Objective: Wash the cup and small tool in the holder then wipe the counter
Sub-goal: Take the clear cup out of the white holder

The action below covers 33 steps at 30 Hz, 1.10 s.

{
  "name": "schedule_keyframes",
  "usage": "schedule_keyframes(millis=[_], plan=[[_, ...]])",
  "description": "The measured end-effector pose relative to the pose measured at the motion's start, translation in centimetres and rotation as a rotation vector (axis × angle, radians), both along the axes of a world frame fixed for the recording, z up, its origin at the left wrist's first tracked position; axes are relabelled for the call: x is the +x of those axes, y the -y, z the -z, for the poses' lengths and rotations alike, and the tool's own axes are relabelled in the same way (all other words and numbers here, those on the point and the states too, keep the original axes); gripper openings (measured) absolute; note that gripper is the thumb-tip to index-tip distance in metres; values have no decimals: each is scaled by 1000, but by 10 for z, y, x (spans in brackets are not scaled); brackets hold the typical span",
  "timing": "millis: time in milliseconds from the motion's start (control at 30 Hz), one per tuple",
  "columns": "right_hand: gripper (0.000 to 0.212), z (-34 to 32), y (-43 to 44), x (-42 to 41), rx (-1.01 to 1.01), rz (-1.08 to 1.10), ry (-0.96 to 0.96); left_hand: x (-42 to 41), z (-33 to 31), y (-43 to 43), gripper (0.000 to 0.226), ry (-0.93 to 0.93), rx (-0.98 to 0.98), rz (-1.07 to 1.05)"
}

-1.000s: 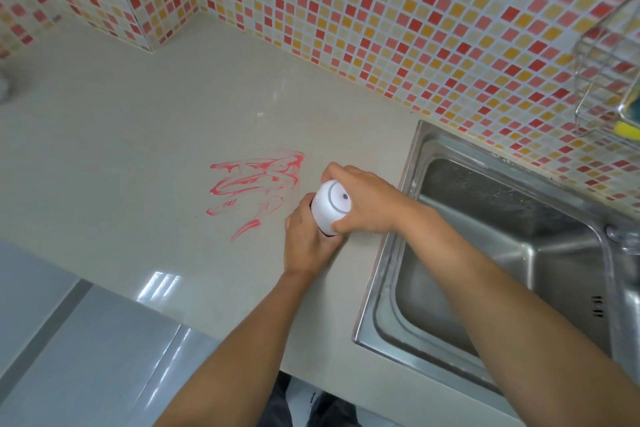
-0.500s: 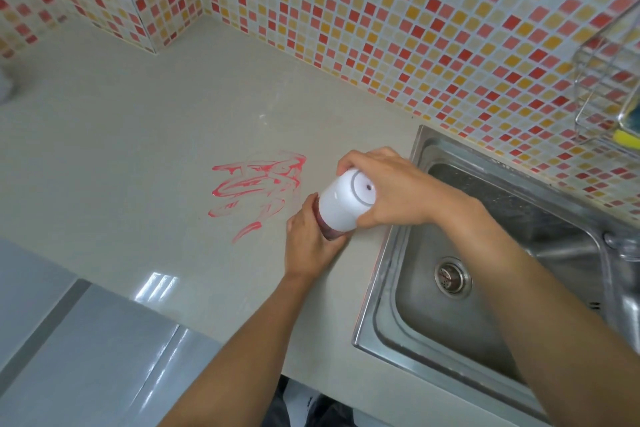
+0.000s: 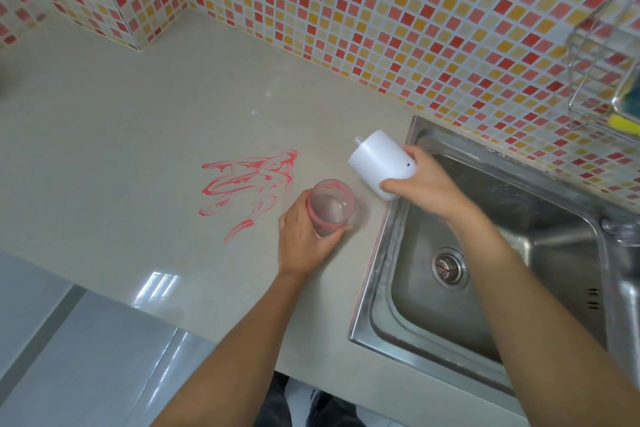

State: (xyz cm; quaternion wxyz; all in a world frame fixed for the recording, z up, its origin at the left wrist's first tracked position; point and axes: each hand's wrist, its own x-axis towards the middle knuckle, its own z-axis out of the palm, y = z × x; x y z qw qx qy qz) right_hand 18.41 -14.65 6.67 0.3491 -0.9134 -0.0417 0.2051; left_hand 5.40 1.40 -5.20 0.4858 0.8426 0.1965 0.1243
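1. Head view, the count: two hands, one cup, one white plastic cover, one sink, one wire rack.
2. The left hand (image 3: 304, 239) is wrapped around the cup (image 3: 330, 208), a clear tumbler with a pink film on its wall, standing upright on the table (image 3: 121, 149) just left of the sink.
3. The right hand (image 3: 426, 184) is clamped on the white plastic cover (image 3: 379, 161), held tilted in the air above the table edge and sink rim, clear of the cup (a small nub sticks out of its far end, and a dark hole shows near the fingers).
4. A red smear (image 3: 249, 184) streaks the table just left of the cup, touching neither hand.
5. The steel sink (image 3: 374, 281) lies to the right; the right forearm crosses over its basin, and the drain (image 3: 448, 267) shows beneath.
6. The cup looks empty apart from the film; whether the cover holds anything I cannot tell.
7. The wire rack (image 3: 602, 55) hangs on the tiled wall (image 3: 346, 10) at far right, with a yellow sponge (image 3: 623, 123) in it.
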Motion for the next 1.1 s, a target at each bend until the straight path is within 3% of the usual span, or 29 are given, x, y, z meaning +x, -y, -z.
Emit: schedule_keyframes(millis=[67,200,500,867,967,1100], plan=[[61,25,-1,-10,49,98,13,-1,-2,0,72,22,5,-12],[78,68,-8,-28,186,226,62,0,-2,1,71,5,10,-22],[84,103,-16,-47,275,324,203,1,-2,3,71,7,10,-6],[83,103,-3,-52,158,179,253,4,0,1,66,-3,-57,-20],[73,98,14,-75,94,214,321,-4,-5,0,63,15,-101,-40],[55,106,64,-131,-133,166,369,-20,-15,9,73,21,-65,43]])
